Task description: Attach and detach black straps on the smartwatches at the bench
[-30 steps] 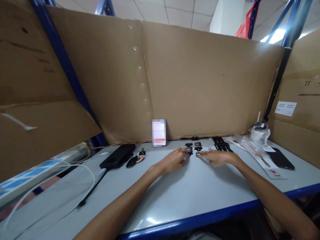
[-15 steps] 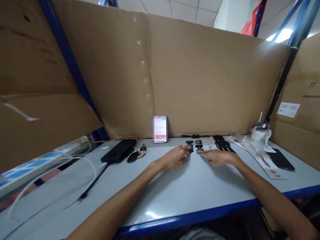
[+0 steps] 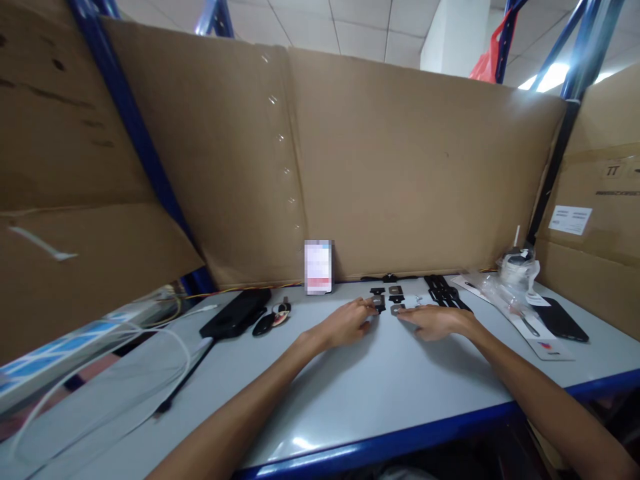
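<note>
Metal plates (image 3: 395, 291), three; hands (image 3: 345, 323) (image 3: 434, 323), two

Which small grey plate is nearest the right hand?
The near plate of the right-hand column, right at the right hand. The back plate lies beyond a black piece; the left plate is at the left hand.

A broad brown cardboard panel (image 3: 400, 167) backs the glossy grey tabletop (image 3: 380, 393). White ceiling tiles (image 3: 360, 37) show above the panel.

Plates (image 3: 396, 291) on table (image 3: 400, 380), strips (image 3: 443, 291) right of them, keys (image 3: 263, 325) left, phone (image 3: 318, 267) before cardboard (image 3: 400, 167)
</note>
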A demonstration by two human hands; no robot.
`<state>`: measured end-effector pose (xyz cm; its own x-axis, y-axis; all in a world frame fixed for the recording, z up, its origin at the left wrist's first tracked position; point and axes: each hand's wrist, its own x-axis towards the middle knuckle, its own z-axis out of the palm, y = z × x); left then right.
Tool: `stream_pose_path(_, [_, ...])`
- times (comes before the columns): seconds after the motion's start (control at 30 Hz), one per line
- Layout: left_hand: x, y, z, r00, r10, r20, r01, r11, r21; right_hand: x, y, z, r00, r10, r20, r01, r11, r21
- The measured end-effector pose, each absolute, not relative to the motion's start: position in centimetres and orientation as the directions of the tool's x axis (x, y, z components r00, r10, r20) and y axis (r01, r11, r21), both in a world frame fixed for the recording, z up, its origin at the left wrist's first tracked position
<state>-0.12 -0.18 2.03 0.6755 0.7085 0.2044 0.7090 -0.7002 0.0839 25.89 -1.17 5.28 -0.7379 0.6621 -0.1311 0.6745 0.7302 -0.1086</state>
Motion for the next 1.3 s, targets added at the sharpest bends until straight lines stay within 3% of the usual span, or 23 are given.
stream_pose_path(0.37, [-0.1,-0.4,2.0,0.671,0.711,0.212,0.708,-0.699,0.104,25.8,-1.3,5.3,-0.743,0.651,-0.157,0.669,0.734,-0.119])
stream_pose_path(0.53, [0.0,-0.5,2.5,0.671,0.715,0.198,0.711,-0.696,0.103,25.9,-0.6,5.6,-0.752,0.658,-0.032,0.656,0.744,-0.126])
stream_pose_path(0.63, [0.0,-0.7,3.1,0.653,0.724,0.225,0.717,-0.686,0.127,25.5,1.5,6.1,-0.606,0.791,0.084,0.792,0.609,-0.029])
stream_pose_path(0.73, [0.0,-0.9,3.8,0.585,0.769,0.258,0.762,-0.630,0.153,24.5,4.7,6.5,-0.450,0.886,0.111,0.882,0.423,0.207])
stream_pose_path(0.77, [0.0,-1.0,4.0,0.553,0.788,0.271,0.784,-0.602,0.152,24.1,5.8,6.5,-0.430,0.897,0.105,0.886,0.398,0.236])
stream_pose_path(1.07, [0.0,-1.6,5.7,0.352,0.828,0.437,0.899,-0.429,0.089,22.3,10.4,4.1,-0.498,0.866,0.031,0.809,0.452,0.375])
stream_pose_path(1.3, [-0.4,-1.7,6.6,0.297,0.741,0.603,0.906,-0.418,0.068,22.7,10.7,6.1,-0.569,0.822,0.005,0.738,0.508,0.444])
